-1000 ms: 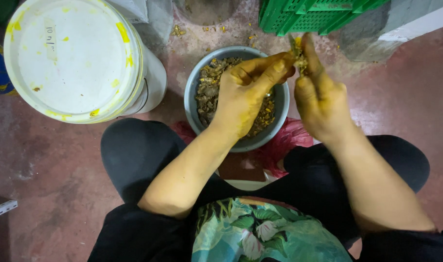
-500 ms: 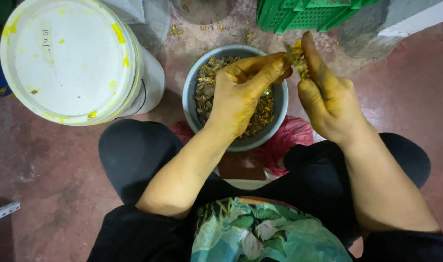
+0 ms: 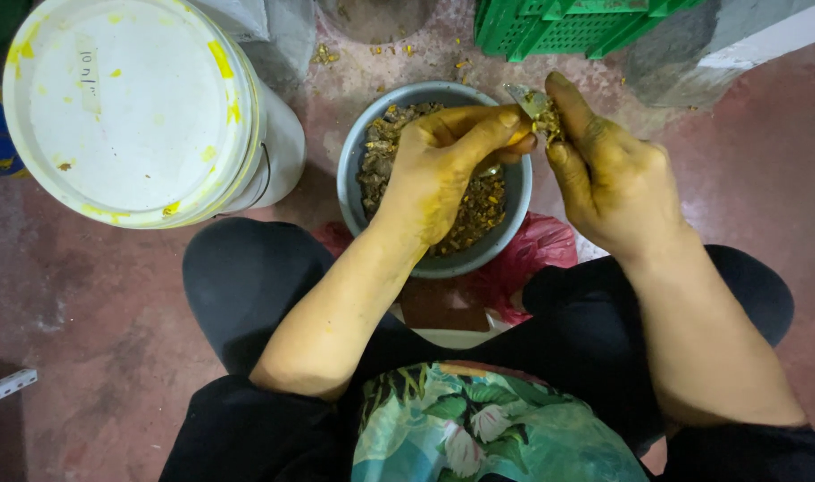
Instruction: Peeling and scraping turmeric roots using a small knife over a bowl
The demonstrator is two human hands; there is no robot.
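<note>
A: Two yellow-stained hands meet over the far right rim of the round grey metal bowl [image 3: 352,170]. The left hand [image 3: 443,170] is closed around a small knife with a yellow handle and a short grey blade [image 3: 522,96]; the right hand [image 3: 608,174] pinches a small knobbly brown-yellow piece [image 3: 548,120] between thumb and fingertips, touching the blade.

B: How is this step best done?

A: Judged from the grip: keep the piece over the bowl so scraps join the brown-yellow bits [image 3: 474,214] inside, and guide the edge away from the right thumb.

B: And containers or labels?

A: One white plastic bucket [image 3: 131,107], yellow-smeared, with a pale strip label on its lid, stands at the bowl's left; a green slotted plastic crate [image 3: 568,27] lies beyond; a crumpled red plastic bag [image 3: 532,259] sits beneath the bowl's near right edge.
</note>
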